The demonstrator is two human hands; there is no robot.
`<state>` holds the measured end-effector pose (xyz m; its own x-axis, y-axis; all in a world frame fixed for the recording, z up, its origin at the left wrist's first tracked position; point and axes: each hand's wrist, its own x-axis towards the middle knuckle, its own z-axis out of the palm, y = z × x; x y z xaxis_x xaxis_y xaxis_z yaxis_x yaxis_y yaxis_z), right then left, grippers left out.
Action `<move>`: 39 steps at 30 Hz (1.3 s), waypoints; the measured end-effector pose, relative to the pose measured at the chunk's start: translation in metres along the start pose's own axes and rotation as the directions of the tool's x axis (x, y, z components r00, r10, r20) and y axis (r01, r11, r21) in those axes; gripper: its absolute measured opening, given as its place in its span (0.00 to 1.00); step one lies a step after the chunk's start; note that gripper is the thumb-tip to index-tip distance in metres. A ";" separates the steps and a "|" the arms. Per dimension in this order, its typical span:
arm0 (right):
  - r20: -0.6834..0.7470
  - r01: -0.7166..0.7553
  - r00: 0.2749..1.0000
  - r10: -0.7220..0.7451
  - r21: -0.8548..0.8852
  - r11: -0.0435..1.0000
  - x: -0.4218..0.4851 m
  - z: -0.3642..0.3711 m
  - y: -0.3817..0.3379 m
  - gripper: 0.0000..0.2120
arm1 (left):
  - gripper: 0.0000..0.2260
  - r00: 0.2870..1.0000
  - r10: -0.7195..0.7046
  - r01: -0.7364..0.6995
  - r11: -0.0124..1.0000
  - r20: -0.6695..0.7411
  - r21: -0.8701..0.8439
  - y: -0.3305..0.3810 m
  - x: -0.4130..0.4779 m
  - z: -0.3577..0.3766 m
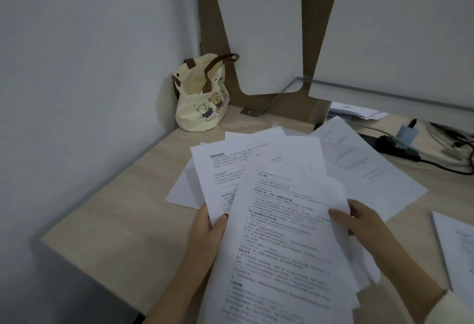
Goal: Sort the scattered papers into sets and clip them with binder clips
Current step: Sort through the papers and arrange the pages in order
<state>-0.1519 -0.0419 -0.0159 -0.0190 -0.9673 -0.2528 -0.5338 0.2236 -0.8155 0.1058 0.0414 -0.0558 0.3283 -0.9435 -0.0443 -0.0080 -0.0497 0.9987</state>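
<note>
White sheets fanned in both hands

Held low over wooden desk [115, 208]: printed sheaf [282, 234], top page face up. Gripped at left edge by left hand [207, 231], thumb on top, fingers beneath. Pinched at right edge by right hand [364, 223], thumb curled over upper sheets. Beyond sheaf, flat on desk: loose papers [359, 164], overlapping, some partly under it. Near right edge, apart from these: another sheet [459, 252]. In far corner by wall [77, 67]: cream bag [202, 98] with bear print, upright. Far right: black power strip [395, 144] and cables [446, 149]
</note>
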 end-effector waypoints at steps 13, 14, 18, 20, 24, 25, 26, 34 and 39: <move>-0.073 0.024 0.997 -0.005 0.258 0.966 0.001 0.014 -0.027 0.16 | 0.09 0.976 -0.150 0.147 0.989 0.155 0.027 0.003 0.002 0.013; -0.073 0.042 0.997 -0.024 0.261 0.965 0.000 0.017 -0.027 0.14 | 0.10 0.975 -0.172 0.166 0.985 0.139 0.054 0.002 0.001 0.015; -0.066 0.053 0.997 -0.031 0.370 0.928 0.002 0.019 -0.019 0.22 | 0.14 0.979 -0.128 0.115 0.989 0.158 0.089 0.003 0.000 0.020; 0.033 -0.078 0.997 0.071 0.482 0.873 0.002 0.011 -0.011 0.28 | 0.15 0.982 -0.099 0.090 0.994 0.160 0.068 0.011 0.000 0.018; 0.302 -0.180 0.952 0.052 0.415 0.892 -0.012 -0.005 -0.006 0.17 | 0.17 0.995 0.015 -0.010 0.999 0.095 -0.051 0.048 0.000 0.014; 0.284 -0.124 0.959 -0.005 0.432 0.893 -0.017 -0.011 -0.012 0.16 | 0.18 0.994 0.063 -0.056 0.995 0.089 -0.079 0.061 0.000 0.014; 0.234 -0.038 0.969 -0.081 0.464 0.885 -0.021 -0.019 -0.023 0.16 | 0.18 0.990 0.113 -0.104 0.989 0.086 -0.100 0.075 0.000 0.014; -0.090 0.448 0.872 -0.481 0.543 0.710 -0.061 -0.054 -0.079 0.20 | 0.18 0.917 0.393 -0.376 0.906 0.060 -0.196 0.133 -0.001 0.016; -0.140 0.449 0.885 -0.445 0.515 0.730 -0.061 -0.038 -0.069 0.17 | 0.16 0.936 0.340 -0.325 0.934 0.088 -0.150 0.116 -0.004 0.029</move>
<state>-0.1464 -0.0033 0.0756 0.1019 -0.9719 0.2122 0.0372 -0.2094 -0.9771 0.0762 0.0300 0.0591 0.2212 -0.9294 0.2956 0.0277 0.3089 0.9507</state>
